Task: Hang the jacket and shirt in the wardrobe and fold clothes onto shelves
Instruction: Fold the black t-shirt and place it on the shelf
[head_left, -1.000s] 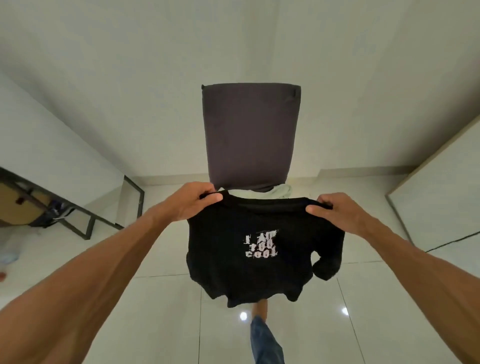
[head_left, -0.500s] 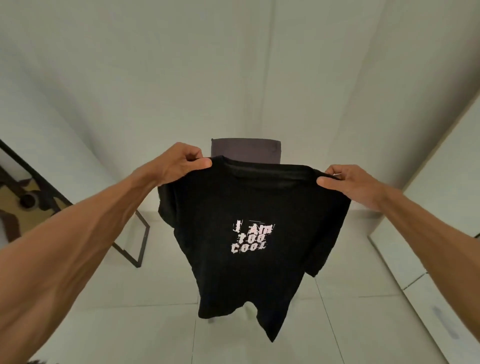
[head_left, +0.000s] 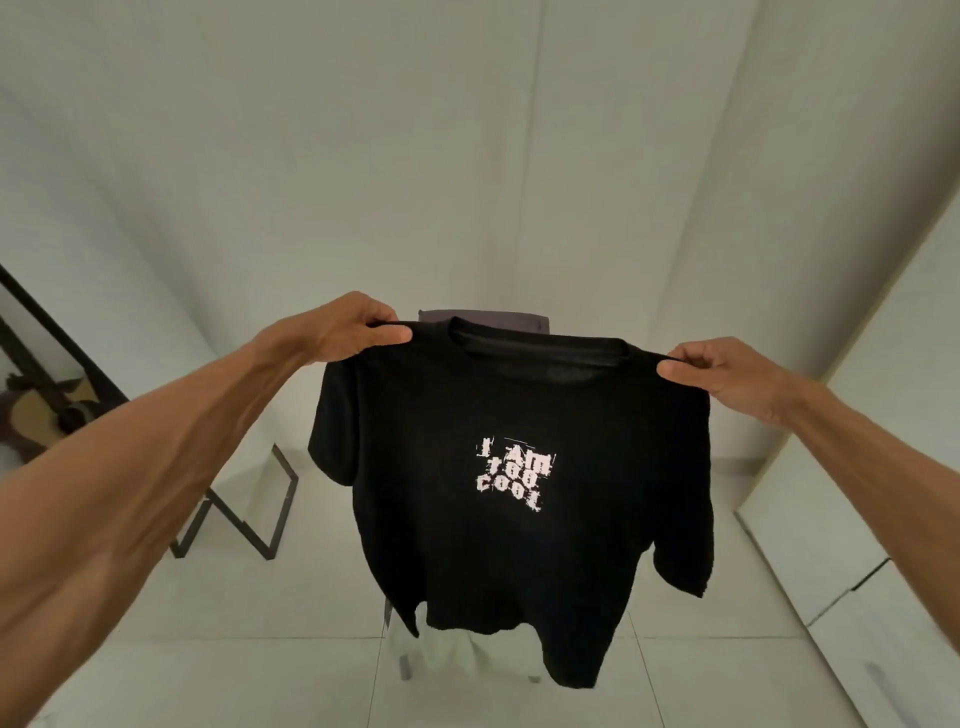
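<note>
A black T-shirt (head_left: 498, 545) with white lettering on the chest hangs spread out in front of me, its hem free in the air. My left hand (head_left: 350, 327) pinches its left shoulder seam. My right hand (head_left: 722, 374) pinches the right shoulder seam at about the same height. Both arms are stretched forward. A pale garment (head_left: 447, 654) shows below the shirt's hem, mostly hidden by it.
A dark grey chair back (head_left: 483, 318) peeks over the shirt's collar. A black metal frame (head_left: 260, 519) stands on the tiled floor at the left, with a guitar (head_left: 47, 410) behind it. White cabinet fronts (head_left: 852, 519) run along the right.
Both hands have lifted the T-shirt from low above the floor to chest height and drawn it wider. It now hangs full length and covers most of the chair.
</note>
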